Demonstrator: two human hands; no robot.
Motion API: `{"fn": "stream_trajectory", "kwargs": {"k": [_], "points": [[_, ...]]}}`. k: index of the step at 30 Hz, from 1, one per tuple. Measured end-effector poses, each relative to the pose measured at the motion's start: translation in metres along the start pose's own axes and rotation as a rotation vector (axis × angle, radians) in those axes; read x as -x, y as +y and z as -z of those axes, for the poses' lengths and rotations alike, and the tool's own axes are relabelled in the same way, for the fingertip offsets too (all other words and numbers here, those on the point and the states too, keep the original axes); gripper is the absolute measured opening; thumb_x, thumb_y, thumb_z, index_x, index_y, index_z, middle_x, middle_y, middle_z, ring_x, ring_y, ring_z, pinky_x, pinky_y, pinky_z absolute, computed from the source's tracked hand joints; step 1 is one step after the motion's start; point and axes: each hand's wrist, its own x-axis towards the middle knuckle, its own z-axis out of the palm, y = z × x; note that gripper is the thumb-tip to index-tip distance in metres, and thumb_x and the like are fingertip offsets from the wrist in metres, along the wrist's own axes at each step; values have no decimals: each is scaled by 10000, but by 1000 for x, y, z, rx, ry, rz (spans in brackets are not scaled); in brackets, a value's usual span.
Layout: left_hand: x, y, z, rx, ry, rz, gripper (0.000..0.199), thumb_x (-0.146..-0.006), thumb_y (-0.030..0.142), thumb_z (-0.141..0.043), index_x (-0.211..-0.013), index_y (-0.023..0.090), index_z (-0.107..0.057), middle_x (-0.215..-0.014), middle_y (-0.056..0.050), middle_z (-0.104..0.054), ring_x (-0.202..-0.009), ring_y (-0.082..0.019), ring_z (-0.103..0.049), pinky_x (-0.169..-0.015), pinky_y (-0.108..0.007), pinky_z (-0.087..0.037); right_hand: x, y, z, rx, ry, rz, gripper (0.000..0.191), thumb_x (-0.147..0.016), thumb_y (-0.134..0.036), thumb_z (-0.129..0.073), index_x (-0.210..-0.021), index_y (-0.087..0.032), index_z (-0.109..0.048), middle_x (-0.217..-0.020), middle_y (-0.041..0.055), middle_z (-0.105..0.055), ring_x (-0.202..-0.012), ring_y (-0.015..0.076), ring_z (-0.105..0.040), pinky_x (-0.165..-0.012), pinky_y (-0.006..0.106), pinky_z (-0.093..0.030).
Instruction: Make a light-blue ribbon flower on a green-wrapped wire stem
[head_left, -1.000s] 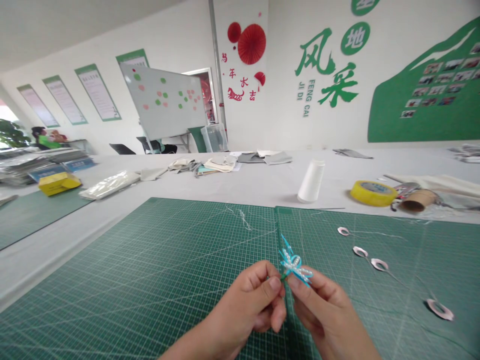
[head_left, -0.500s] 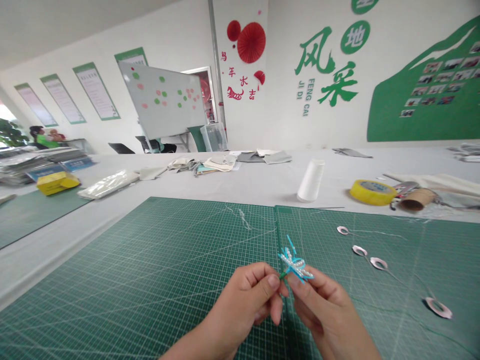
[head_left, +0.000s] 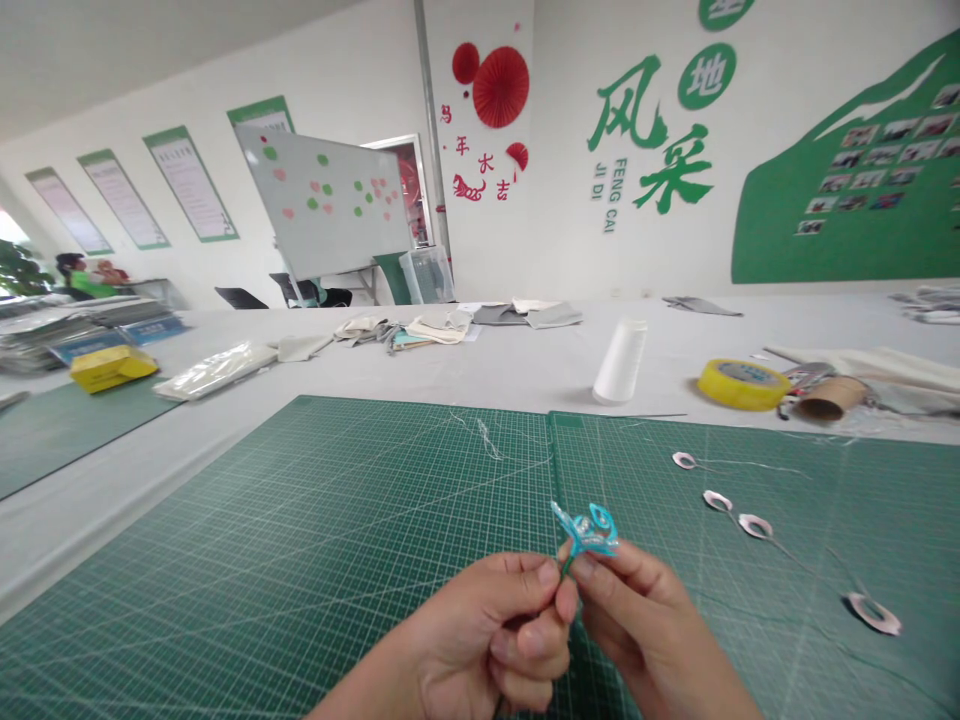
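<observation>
One blue flower (head_left: 589,543) sits just above fingers (head_left: 544,578) pinching its green stem (head_left: 566,566).

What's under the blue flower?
Just under the blue flower, a bit of green stem shows between the left hand and the right hand. Fingers cover the stem farther down, and the hands hide part of the green mat below.

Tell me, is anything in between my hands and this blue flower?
Nothing visible is. Your left hand pinches the green stem, and your right hand is at the base of the blue flower. The pale rings lie off to the right, and the white cone stands farther back.
</observation>
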Motion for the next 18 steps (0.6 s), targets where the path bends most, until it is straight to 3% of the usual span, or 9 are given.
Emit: {"fn": "stream_trajectory", "kwargs": {"k": [5,9,13,18], "points": [[0,0,0,40,-17,11,185,-882,286,-593,-796,135,-530,-466,86,-353,-387,-40,-114,-367,-142,-111,-1,2,1,-11,9,3,245,-637,-389,-840,-625,-182,-709,-474,-63,-456,-433,51,-277,-426,172,-291],[-2,-3,-2,-27,85,-74,182,-898,309,-580,-828,152,-520,-515,69,-444,-370,-24,-141,-359,-146,-109,0,0,-1,5,22,18,258,-663,-409,-821,-650,-177,-710,-449,-89,-369,-425,45,-198,-407,178,-202],[-3,-6,-3,-72,189,-159,225,-812,237,-687,-808,180,-470,-623,58,-525,-359,7,-223,-364,-151,-106,-1,0,-1,23,36,32,272,-679,-435,-805,-666,-188,-690,-439,-109,-291,-430,51,-149,-417,203,-121],[-5,-8,-3,-124,223,-212,250,-794,247,-693,-750,171,-459,-608,35,-556,-359,2,-295,-364,-170,-124,-1,2,1,39,34,55,286,-685,-439,-800,-652,-189,-667,-444,-108,-294,-439,58,-138,-428,229,-101]]}}
